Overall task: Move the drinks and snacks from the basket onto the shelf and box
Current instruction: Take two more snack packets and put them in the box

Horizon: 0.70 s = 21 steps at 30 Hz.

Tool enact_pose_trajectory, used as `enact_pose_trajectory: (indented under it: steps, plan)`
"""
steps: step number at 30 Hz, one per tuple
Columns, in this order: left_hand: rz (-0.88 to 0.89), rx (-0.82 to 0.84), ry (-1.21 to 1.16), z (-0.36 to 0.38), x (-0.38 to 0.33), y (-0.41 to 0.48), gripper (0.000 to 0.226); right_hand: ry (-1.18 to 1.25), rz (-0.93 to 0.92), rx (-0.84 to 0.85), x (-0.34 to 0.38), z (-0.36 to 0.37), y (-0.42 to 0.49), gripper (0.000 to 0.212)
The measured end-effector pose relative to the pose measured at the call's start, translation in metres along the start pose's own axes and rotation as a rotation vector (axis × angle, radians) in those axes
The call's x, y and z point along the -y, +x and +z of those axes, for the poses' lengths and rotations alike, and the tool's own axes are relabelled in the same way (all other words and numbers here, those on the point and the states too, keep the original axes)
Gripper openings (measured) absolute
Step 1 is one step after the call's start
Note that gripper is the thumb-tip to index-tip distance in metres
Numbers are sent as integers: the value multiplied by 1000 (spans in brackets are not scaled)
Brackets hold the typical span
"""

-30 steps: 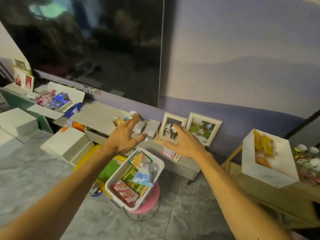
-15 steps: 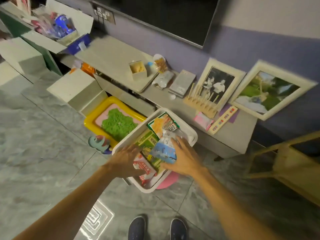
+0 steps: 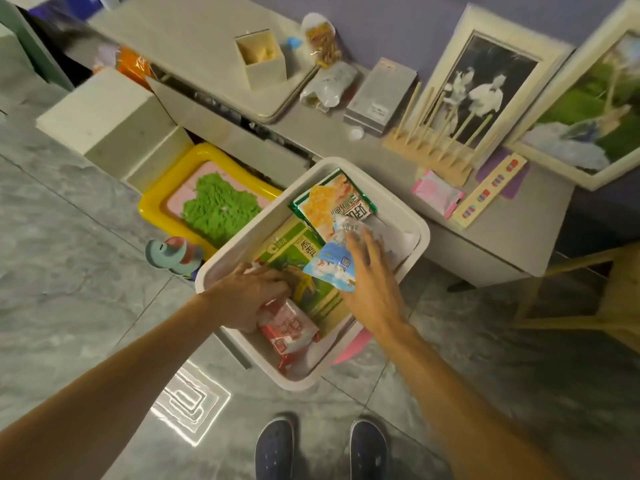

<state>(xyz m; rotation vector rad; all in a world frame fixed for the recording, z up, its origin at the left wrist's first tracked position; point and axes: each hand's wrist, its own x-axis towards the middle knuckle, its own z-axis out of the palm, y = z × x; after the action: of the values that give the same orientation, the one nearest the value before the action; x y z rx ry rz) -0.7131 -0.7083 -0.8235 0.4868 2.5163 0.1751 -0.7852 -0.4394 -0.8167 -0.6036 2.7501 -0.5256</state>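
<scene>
A white basket (image 3: 419, 233) stands on a pink stool in front of me. Inside lie a green drink carton (image 3: 294, 256), an orange-and-green snack bag (image 3: 327, 202), a blue-and-white packet (image 3: 332, 266) and a red packet (image 3: 287, 323). My left hand (image 3: 244, 296) is down in the basket with fingers curled between the carton and the red packet; its grip is hidden. My right hand (image 3: 372, 282) rests with fingers spread on the blue-and-white packet. The low grey shelf (image 3: 194, 43) behind carries a small open box (image 3: 265, 64) and two snack bags (image 3: 323, 39).
On the shelf there are also a grey flat box (image 3: 381, 93), a wooden peg rack (image 3: 429, 154) and two picture frames (image 3: 485, 77). A yellow tray of green sand (image 3: 214, 202) and white boxes (image 3: 107, 119) sit on the floor at left. A wooden stool (image 3: 595, 306) is at right.
My view has tilted down from the shelf to the basket. Both hands dropped from the shelf into the basket and now lie on the packets.
</scene>
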Motion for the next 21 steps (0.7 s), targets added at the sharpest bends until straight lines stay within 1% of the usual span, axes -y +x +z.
enact_pose_trajectory:
  steps: [3,5,8,11,15,19,21]
  plan:
    - [-11,-21,-92,-21,0,-2,73,71,1,-30,6,-17,-2,106]
    - [-47,-78,-187,-42,-3,-8,75,123,7,-92,12,-39,-5,104]
    - [-110,-188,-264,-87,-14,-29,89,187,50,-199,24,-91,-8,101]
    - [-138,-291,-310,-151,-29,-59,98,238,78,-279,34,-161,-16,98]
    - [-138,-449,-255,-247,-57,-108,101,250,85,-402,51,-268,-32,98]
    - [-123,-513,-153,-353,-90,-155,105,278,72,-493,78,-381,-61,94]
    - [-108,-560,-112,-404,-112,-180,107,297,73,-533,91,-431,-83,89]
